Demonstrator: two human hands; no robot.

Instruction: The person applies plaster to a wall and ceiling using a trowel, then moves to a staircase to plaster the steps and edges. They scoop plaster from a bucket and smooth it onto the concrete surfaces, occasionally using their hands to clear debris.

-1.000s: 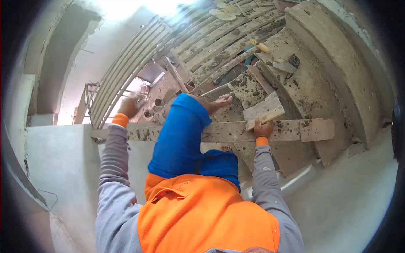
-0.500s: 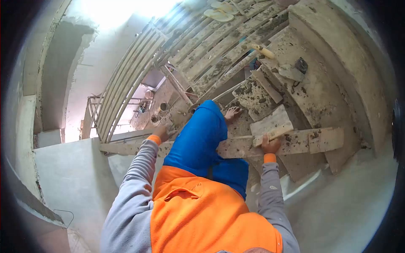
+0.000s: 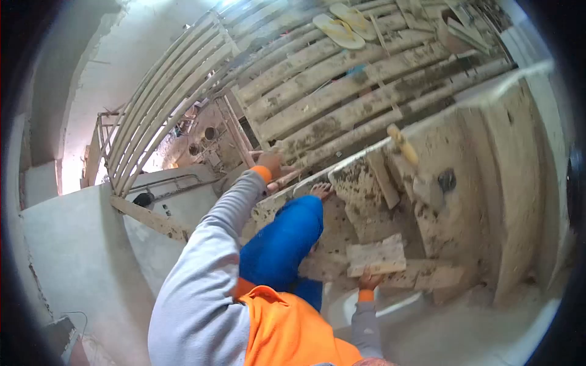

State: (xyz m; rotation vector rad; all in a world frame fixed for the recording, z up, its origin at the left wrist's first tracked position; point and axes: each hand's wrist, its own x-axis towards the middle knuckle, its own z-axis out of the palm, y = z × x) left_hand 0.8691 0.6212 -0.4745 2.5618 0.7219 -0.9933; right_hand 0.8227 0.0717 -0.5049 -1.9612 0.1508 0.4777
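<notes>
My right hand (image 3: 369, 280), at the lower middle, is closed on a pale wooden float (image 3: 377, 251) with a flat board. The float lies over a mud-spotted plank (image 3: 439, 276) that crosses the steps. My left hand (image 3: 270, 162) is at the near corner of the slatted wooden platform (image 3: 342, 91). Its fingers look curled round a wooden rail (image 3: 288, 177) there, though they show only partly. In front of me my bare foot (image 3: 321, 190) rests on a dirty step (image 3: 360, 195), with my blue-trousered knee bent.
A yellowish wooden-handled tool (image 3: 403, 145) and a dark lump (image 3: 447, 180) lie on the steps to the right. Flip-flops (image 3: 339, 32) sit on the slats. A slatted railing (image 3: 177, 91) curves along the left, above a drop to a lower floor with buckets (image 3: 210, 133).
My left hand has left the plank and reached forward to the platform's corner. My view has turned and shifted; my right hand keeps the float over the plank.
</notes>
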